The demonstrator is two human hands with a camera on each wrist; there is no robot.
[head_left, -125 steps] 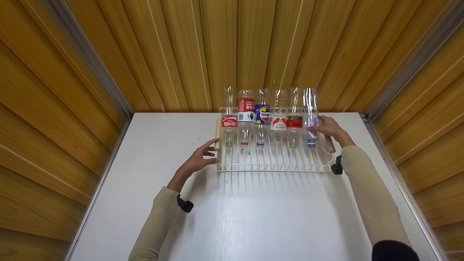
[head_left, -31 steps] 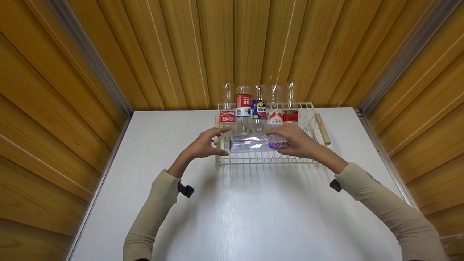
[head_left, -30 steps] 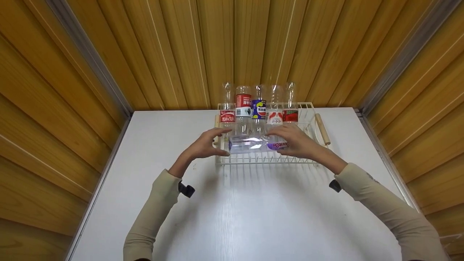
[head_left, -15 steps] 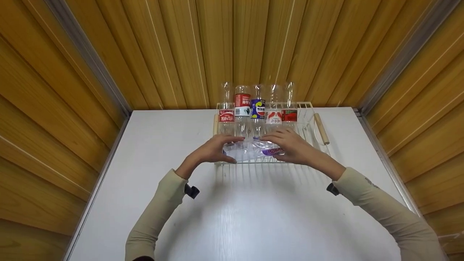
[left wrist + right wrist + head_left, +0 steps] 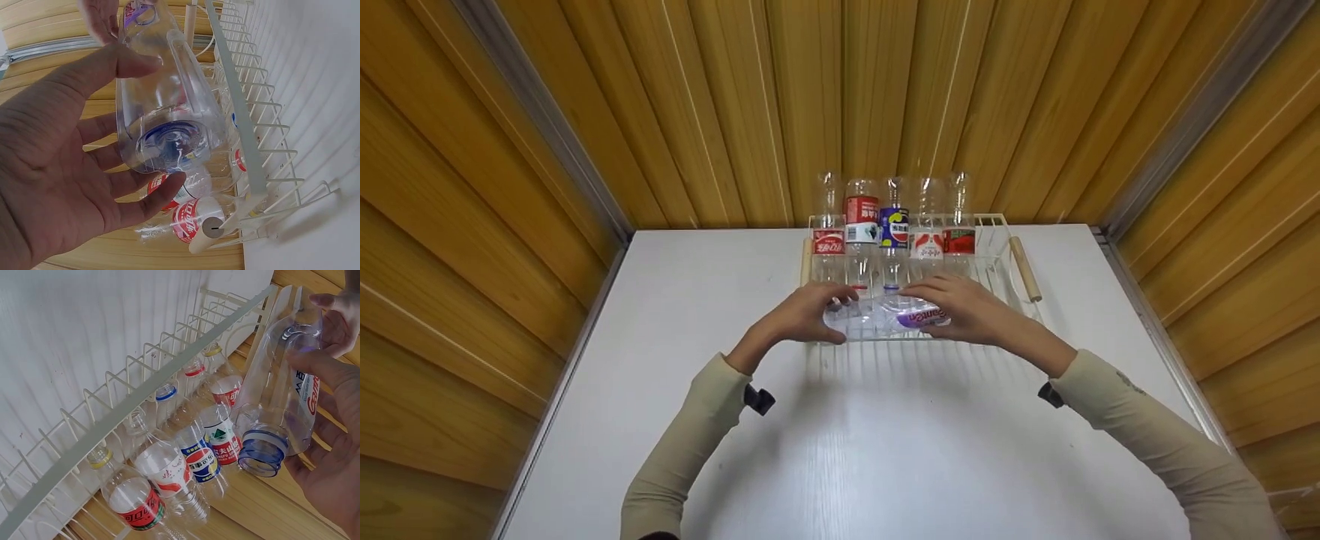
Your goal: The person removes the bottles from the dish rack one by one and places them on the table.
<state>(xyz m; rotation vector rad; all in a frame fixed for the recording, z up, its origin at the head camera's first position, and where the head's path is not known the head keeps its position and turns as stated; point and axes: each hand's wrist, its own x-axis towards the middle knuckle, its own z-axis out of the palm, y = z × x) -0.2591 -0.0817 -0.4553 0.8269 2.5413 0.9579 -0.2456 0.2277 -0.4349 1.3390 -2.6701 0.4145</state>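
In the head view, a clear plastic bottle with a purple label [image 5: 921, 318] is held crosswise above the front of a white wire rack [image 5: 129, 406]. My left hand [image 5: 810, 311] grips the base end, its thumb over the bottle [image 5: 157, 95] and its fingers beneath, as the left wrist view shows. My right hand [image 5: 967, 309] holds the labelled neck end. The right wrist view shows the bottle's blue neck [image 5: 262, 453] pointing toward that camera. Behind stand several clear bottles in a row, among them a blue-labelled bottle [image 5: 894, 227] and a red-labelled bottle [image 5: 829, 241].
Wooden handles sit at the rack's two sides, the right handle [image 5: 1024, 268] fully visible. The rack's right slots, beside a red-and-green-labelled bottle [image 5: 959, 241], hold no bottle. A white table [image 5: 885, 450] lies under it. Wood-panelled walls [image 5: 810, 97] enclose the table.
The purple-labelled bottle has left the rack's right end and been turned sideways. Within the last second it came slightly nearer, and my left hand moved right from beside its base to grip it.
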